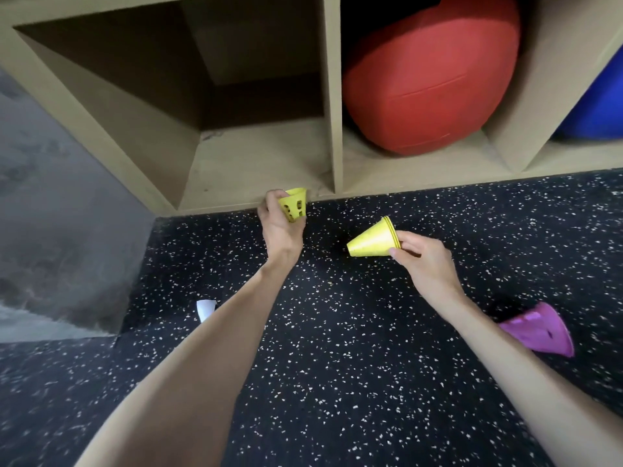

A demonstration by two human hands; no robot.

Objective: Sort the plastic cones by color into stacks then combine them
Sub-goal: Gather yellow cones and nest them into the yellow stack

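Observation:
My left hand (279, 227) grips a yellow cone (295, 203) with holes in its wall, held just in front of the shelf's lower edge. My right hand (423, 256) holds a small nested stack of yellow cones (372, 239) by its wide rim, the narrow end pointing left toward the other hand. The two yellow items are apart, roughly a hand's width between them. A pink cone stack (539, 330) lies on its side on the floor at the right, partly behind my right forearm.
A wooden cubby shelf (332, 96) stands ahead; its left compartment holds nothing, the middle holds a red ball (428, 75), a blue ball (596, 109) shows at far right. Black speckled floor (337, 365) below. A white scrap (205, 310) lies left of my left forearm. Grey wall at left.

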